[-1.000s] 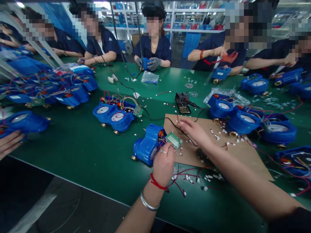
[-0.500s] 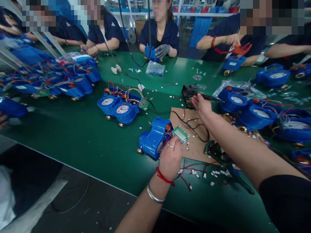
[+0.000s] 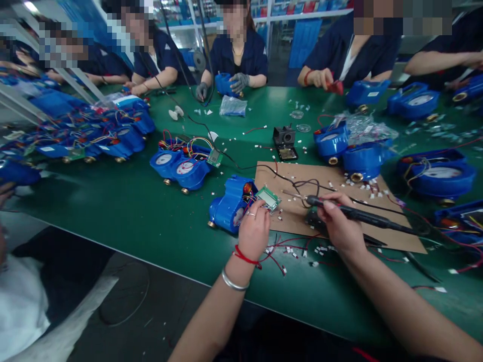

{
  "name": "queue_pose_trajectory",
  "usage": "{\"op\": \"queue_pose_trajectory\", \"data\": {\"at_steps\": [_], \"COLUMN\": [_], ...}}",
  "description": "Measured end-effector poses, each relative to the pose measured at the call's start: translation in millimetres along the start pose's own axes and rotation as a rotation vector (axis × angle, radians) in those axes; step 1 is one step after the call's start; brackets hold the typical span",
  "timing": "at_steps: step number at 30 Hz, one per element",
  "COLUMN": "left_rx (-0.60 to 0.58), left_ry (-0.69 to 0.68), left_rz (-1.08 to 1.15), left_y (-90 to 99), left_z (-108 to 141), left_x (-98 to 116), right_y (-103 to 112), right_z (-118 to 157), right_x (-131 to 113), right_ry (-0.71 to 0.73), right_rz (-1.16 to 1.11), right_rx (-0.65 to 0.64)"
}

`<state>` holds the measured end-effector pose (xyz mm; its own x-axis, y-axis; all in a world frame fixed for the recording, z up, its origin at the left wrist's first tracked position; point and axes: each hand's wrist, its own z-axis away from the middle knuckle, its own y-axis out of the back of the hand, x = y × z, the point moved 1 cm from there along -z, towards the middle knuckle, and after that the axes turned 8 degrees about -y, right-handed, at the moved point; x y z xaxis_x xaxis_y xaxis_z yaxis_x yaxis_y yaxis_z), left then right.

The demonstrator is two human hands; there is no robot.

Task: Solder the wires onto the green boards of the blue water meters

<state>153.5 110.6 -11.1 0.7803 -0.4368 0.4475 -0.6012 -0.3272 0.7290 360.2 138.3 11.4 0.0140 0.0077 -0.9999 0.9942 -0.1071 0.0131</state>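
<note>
Two things held: left hand [image 3: 255, 229] pinches circuit board [image 3: 267, 197], right hand [image 3: 344, 227] grips soldering iron [image 3: 364, 215].
Board seems light, fragile; best edge-held.

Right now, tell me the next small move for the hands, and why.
Probably ease the soldering iron toward the circuit board: the right hand holds it with its tip pointing there, and the left hand holds the board's near edge.

Site type: factory assembly workshop. Indicators: long green workbench [image 3: 181, 226] below the left hand [image 3: 255, 229]; black, pen-shaped soldering iron [image 3: 364, 216] in the right hand [image 3: 343, 226]; blue plastic housings [image 3: 198, 177] with round white dials [image 3: 185, 167] leftward of the left hand; co-workers [image 3: 237, 61] in matching navy shirts [image 3: 256, 60] ahead of both hands; white-framed storage racks [image 3: 294, 18] beyond.
</note>
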Motion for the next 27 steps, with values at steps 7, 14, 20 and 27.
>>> {"op": "queue_pose_trajectory", "data": {"at_steps": [7,14,20,27], "left_rx": [-0.001,0.007,0.005,-0.007], "left_ry": [0.005,0.008,0.001,0.008], "left_rz": [0.002,0.009,0.022,0.013], "left_y": [2.1,1.7,1.8,2.7], "left_z": [-1.0,-1.8,-2.3,-2.6], "left_x": [2.3,2.2,1.4,2.2], "right_y": [5.0,6.7,6.4,6.0], "right_z": [11.6,9.5,7.9,8.0], "right_x": [5.4,8.1,11.6,8.8], "right_ry": [0.041,0.033,0.033,0.025], "right_rz": [0.284,0.35,0.343,0.362], "right_rx": [-0.083,-0.132,-0.127,-0.147]}}
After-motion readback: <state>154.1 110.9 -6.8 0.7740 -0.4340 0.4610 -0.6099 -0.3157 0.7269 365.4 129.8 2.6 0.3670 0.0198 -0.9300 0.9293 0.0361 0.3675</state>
